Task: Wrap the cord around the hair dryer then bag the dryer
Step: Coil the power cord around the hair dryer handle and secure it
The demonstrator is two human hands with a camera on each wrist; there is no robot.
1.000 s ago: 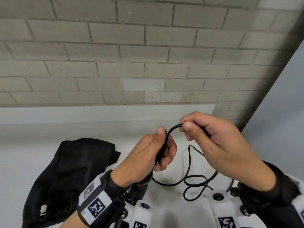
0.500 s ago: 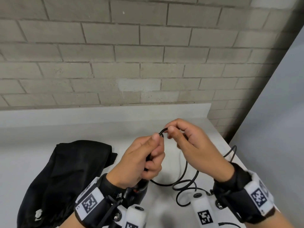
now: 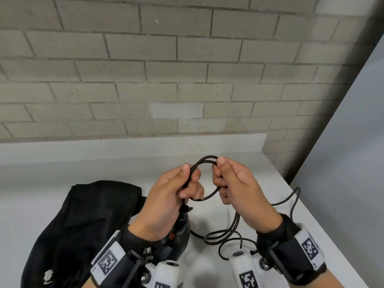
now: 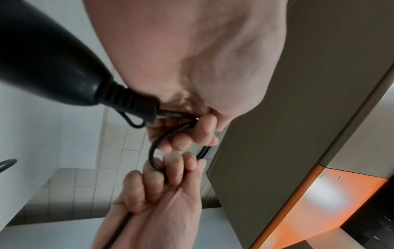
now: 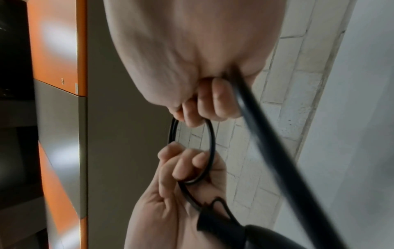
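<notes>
Setting: white tabletop [image 3: 207,150] against brick wall.
Hands: my left hand [image 3: 166,196] and right hand [image 3: 239,188] both pinch the cord [image 3: 204,160] loops.
Progress: cord partly coiled, slack left; hair dryer [image 3: 178,235] not wrapped; black bag [image 3: 83,221] waits left.

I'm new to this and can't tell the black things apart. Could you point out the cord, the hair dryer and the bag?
cord [image 3: 204,160]: head view, top of the loop held between both hands.
hair dryer [image 4: 49,67]: left wrist view, the handle's black body.
bag [image 3: 83,225]: head view, middle of the black fabric.
</notes>
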